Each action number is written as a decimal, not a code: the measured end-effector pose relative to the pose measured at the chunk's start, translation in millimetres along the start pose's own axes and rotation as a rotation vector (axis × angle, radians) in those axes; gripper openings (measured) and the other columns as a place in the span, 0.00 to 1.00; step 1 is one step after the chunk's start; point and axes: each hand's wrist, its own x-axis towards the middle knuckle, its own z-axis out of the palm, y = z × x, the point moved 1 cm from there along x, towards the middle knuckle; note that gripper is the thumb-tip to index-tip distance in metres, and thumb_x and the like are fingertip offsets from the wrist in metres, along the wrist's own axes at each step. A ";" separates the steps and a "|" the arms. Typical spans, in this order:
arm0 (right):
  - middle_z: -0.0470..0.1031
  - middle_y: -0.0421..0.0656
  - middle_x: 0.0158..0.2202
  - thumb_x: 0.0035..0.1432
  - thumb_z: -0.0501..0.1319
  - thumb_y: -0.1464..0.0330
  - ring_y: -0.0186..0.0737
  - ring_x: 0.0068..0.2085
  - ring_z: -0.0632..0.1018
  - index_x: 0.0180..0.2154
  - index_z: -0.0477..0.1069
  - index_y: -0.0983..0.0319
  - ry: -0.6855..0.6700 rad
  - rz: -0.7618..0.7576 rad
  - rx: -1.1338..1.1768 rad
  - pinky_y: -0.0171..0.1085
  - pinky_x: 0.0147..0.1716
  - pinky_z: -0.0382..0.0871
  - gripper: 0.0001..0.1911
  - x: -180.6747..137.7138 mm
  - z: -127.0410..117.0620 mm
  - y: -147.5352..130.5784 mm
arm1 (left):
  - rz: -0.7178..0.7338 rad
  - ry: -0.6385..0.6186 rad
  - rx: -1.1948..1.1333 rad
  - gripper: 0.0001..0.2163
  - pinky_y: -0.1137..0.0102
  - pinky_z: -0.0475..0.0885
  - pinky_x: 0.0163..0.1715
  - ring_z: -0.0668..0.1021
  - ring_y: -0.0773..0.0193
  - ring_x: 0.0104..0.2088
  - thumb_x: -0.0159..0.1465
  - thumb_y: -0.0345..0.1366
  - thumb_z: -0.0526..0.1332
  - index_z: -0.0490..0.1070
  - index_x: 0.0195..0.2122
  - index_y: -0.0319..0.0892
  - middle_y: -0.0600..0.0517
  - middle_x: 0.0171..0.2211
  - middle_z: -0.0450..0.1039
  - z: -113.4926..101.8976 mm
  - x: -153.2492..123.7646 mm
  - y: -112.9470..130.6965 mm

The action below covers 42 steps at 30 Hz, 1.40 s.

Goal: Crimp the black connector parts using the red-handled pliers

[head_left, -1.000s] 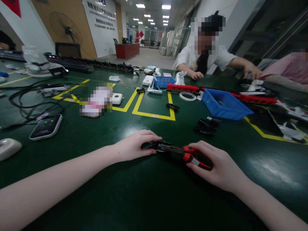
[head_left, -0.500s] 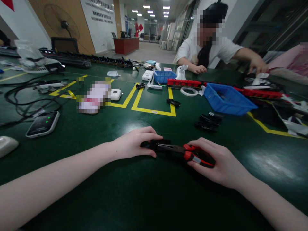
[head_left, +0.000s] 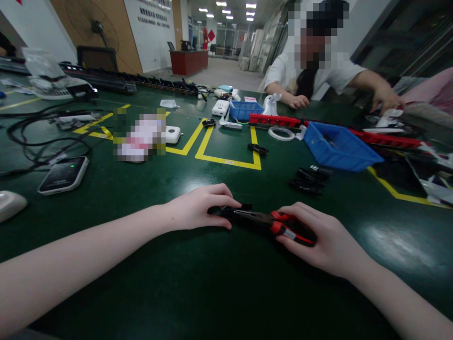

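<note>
My right hand (head_left: pixel 318 236) is closed round the red and black handles of a pair of long-nose pliers (head_left: pixel 279 224). Their dark jaws point left and meet a small black part (head_left: pixel 226 212), just above the green table. That part is gripped between the thumb and fingers of my left hand (head_left: pixel 201 208). Its exact shape is hard to make out, dark against dark, and the jaw tips overlap it. Beyond my right hand lies a cluster of several similar black parts (head_left: pixel 307 179).
A blue bin (head_left: pixel 339 146) and a smaller blue bin (head_left: pixel 246 111) stand farther back, near a red strip (head_left: pixel 276 121) and a tape roll (head_left: pixel 281 133). On the left are a phone (head_left: pixel 141 137), cables, and a device with a screen (head_left: pixel 65 174). Across the table sits a person (head_left: pixel 314 75).
The camera view has shifted slightly, so the background sits a little farther right. Both hands keep their hold on the black part and the pliers, almost unmoved.
</note>
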 end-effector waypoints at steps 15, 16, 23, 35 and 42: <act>0.78 0.46 0.42 0.60 0.62 0.60 0.44 0.38 0.81 0.49 0.70 0.59 0.002 -0.015 -0.015 0.40 0.35 0.76 0.17 -1.1 0.1 1.4 | 0.022 -0.015 0.005 0.15 0.63 0.74 0.49 0.77 0.57 0.49 0.66 0.32 0.65 0.73 0.55 0.42 0.46 0.50 0.71 -0.3 0.6 0.5; 0.78 0.46 0.42 0.60 0.62 0.60 0.44 0.38 0.81 0.49 0.70 0.59 0.001 -0.013 -0.016 0.40 0.35 0.76 0.17 -0.9 -0.1 1.3 | 0.021 -0.017 0.006 0.15 0.63 0.74 0.49 0.77 0.57 0.49 0.66 0.31 0.65 0.73 0.55 0.42 0.46 0.50 0.71 -0.3 0.7 1.0; 0.78 0.46 0.42 0.60 0.62 0.59 0.43 0.38 0.81 0.49 0.71 0.59 -0.008 -0.009 -0.020 0.39 0.34 0.76 0.17 -0.9 -0.5 2.6 | 0.034 -0.021 0.012 0.18 0.63 0.73 0.51 0.75 0.57 0.51 0.67 0.29 0.63 0.71 0.58 0.42 0.46 0.53 0.70 0.5 0.2 -0.8; 0.79 0.45 0.41 0.59 0.63 0.58 0.44 0.38 0.81 0.49 0.72 0.58 0.001 0.039 0.061 0.40 0.35 0.76 0.18 -2.4 4.7 2.1 | 0.017 -0.023 0.009 0.17 0.62 0.73 0.51 0.76 0.57 0.51 0.67 0.29 0.63 0.72 0.57 0.41 0.45 0.52 0.71 0.5 1.5 -0.1; 0.78 0.45 0.41 0.59 0.63 0.57 0.46 0.38 0.80 0.48 0.71 0.57 0.004 0.035 0.066 0.42 0.35 0.76 0.18 -5.1 6.1 8.3 | -0.002 -0.013 -0.027 0.17 0.63 0.73 0.53 0.77 0.58 0.51 0.67 0.30 0.64 0.71 0.57 0.40 0.44 0.52 0.73 -1.2 3.2 -0.1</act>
